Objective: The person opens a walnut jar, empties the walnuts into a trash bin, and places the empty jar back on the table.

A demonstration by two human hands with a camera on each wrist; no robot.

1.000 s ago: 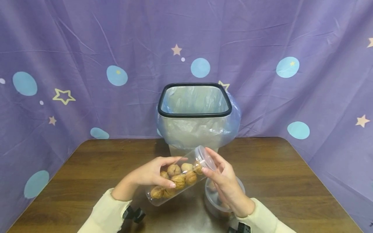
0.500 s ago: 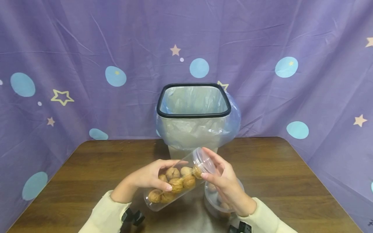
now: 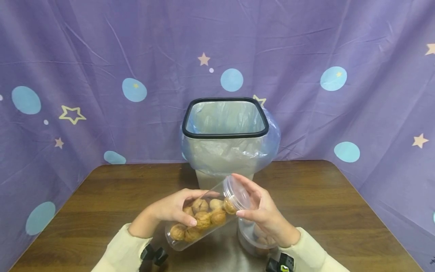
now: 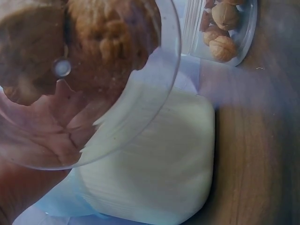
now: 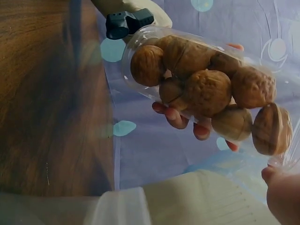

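Observation:
A clear plastic jar [image 3: 209,223] of walnuts [image 3: 204,220] is held tilted in the air, its lidded end up and to the right. My left hand [image 3: 175,207] grips the jar round its body, thumb in front and fingers behind. With thumb and fingers my right hand [image 3: 263,211] holds the clear lid [image 3: 236,192], which sits on the jar's mouth. In the right wrist view the jar's walnuts [image 5: 208,93] fill most of its length, with left fingertips showing below. Below my right hand stands a round clear container [image 3: 249,241] with more walnuts, partly hidden by the hand.
Behind the jar stands a pale trash bin [image 3: 225,155] with a black rim [image 3: 225,135] and a bluish plastic liner [image 3: 272,139] folded over it. Everything is on a brown wooden table [image 3: 340,219]. A purple patterned curtain [image 3: 292,45] hangs behind and at both sides.
The jar and both hands have sunk slightly and shifted a little left. The lid stays in my right hand's grip, with the thumb slightly lower on it.

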